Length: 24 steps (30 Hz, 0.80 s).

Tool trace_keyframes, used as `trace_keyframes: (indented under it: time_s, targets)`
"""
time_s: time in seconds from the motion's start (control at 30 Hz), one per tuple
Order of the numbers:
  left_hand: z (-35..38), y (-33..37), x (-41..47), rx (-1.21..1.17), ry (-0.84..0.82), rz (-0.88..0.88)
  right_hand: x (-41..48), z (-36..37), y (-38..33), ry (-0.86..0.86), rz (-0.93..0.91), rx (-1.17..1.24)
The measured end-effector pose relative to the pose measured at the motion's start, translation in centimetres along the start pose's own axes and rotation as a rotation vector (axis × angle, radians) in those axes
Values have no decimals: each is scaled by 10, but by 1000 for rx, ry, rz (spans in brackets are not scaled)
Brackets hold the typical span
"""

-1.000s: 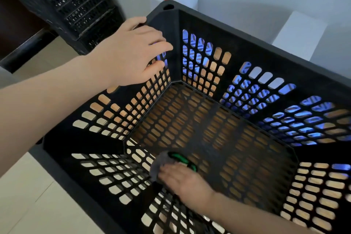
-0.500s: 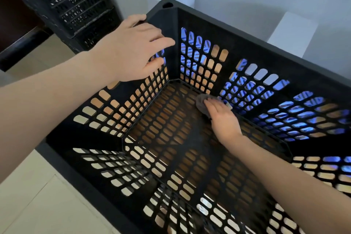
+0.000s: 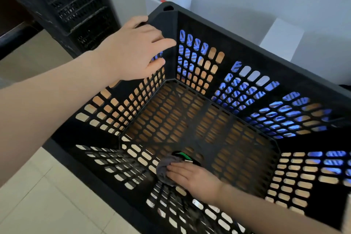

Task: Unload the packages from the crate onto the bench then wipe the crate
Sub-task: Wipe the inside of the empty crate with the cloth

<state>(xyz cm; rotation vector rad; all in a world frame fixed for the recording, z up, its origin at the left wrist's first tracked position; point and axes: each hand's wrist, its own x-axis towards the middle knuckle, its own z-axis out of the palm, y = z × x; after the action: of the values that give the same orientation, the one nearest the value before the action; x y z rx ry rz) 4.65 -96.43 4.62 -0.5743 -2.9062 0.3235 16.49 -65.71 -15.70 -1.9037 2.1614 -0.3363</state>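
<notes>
Cloth (image 3: 164, 169) had returned from the far wall to the near-left floor corner of the crate (image 3: 247, 33), pressed flat under the straight fingers of the right hand (image 3: 191, 176). Left hand (image 3: 133, 49), fingers spread, braced the far-left rim. No packages remained inside, so floor wiping was judged mid-pass.
</notes>
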Motion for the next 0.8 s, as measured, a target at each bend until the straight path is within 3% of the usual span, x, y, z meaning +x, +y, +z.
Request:
trace_keyframes:
  time_s: [0.1,0.17,0.27,0.47,0.6,0.8]
  targets:
    - [0,0,1,0,-8,-3,8,-27,20,37,51,46]
    - [0,-1,0,5,-4,-10,19,-47,42,150,266,2]
    - [0,0,0,8,-7,-8,20,-50,68,127,474,-80]
    - [-1,1,-1,9,-24,-8,-48,-28,55,-139,430,-124]
    - [-2,3,0,-23,-18,-13,-70,-33,55,-130,359,-208]
    - [-2,3,-1,-21,-7,-14,20,-54,61,-17,448,-110]
